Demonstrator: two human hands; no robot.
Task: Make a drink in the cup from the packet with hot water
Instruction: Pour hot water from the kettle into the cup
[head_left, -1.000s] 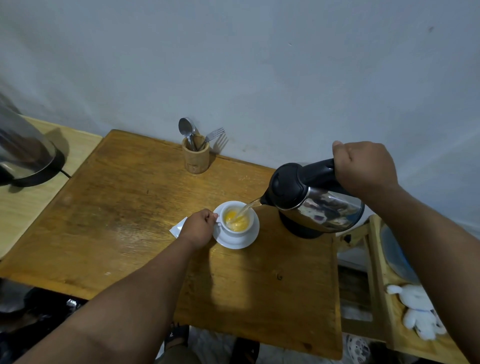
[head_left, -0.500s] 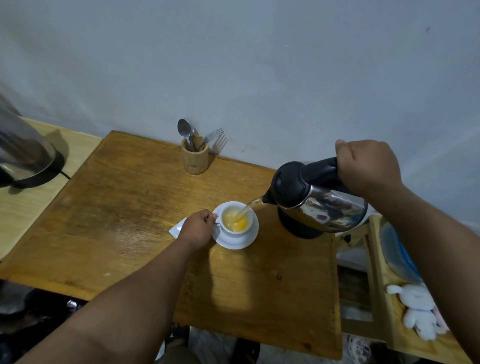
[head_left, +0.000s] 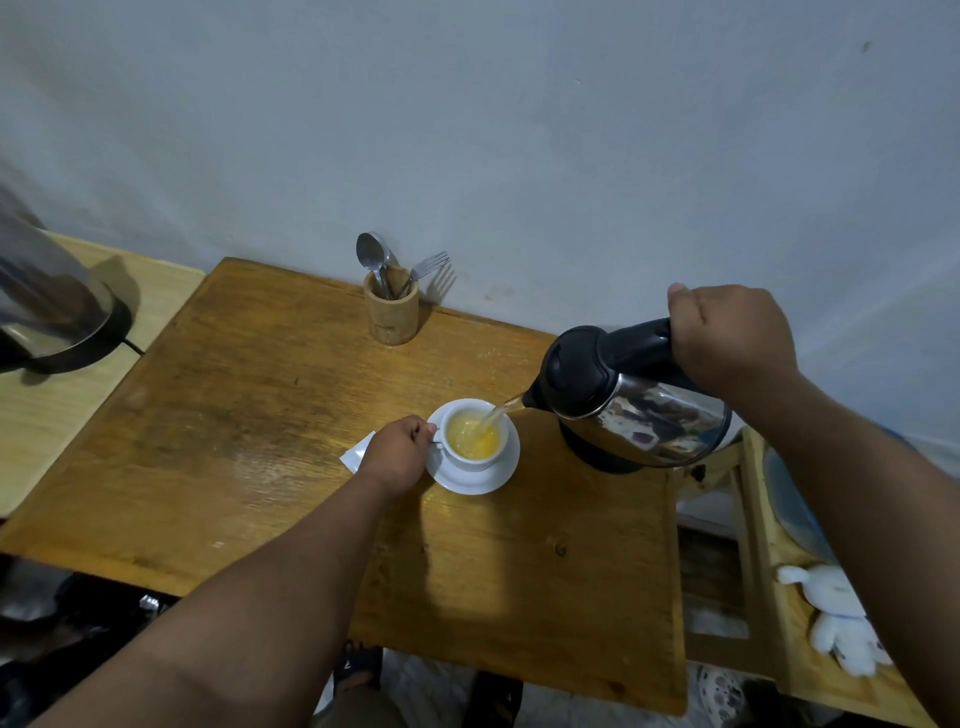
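Note:
A white cup (head_left: 471, 460) stands on a white saucer (head_left: 475, 480) in the middle of the wooden table (head_left: 249, 415). Yellow liquid fills much of the cup. My left hand (head_left: 397, 454) grips the cup's handle from the left. My right hand (head_left: 730, 335) is closed round the black handle of a steel kettle (head_left: 634, 405), which is tilted to the left. A thin stream of water runs from its spout into the cup. A white packet (head_left: 358, 456) lies flat on the table, mostly hidden under my left hand.
A wooden holder (head_left: 390, 312) with a spoon and a fork stands at the back by the wall. The kettle's black base (head_left: 597, 457) sits under the kettle. A second steel appliance (head_left: 52, 306) is at far left. A low rack with a white plush toy (head_left: 841, 618) is at right.
The yellow liquid in the cup has risen a little and turned paler as water keeps pouring. Both hands and the kettle have barely moved.

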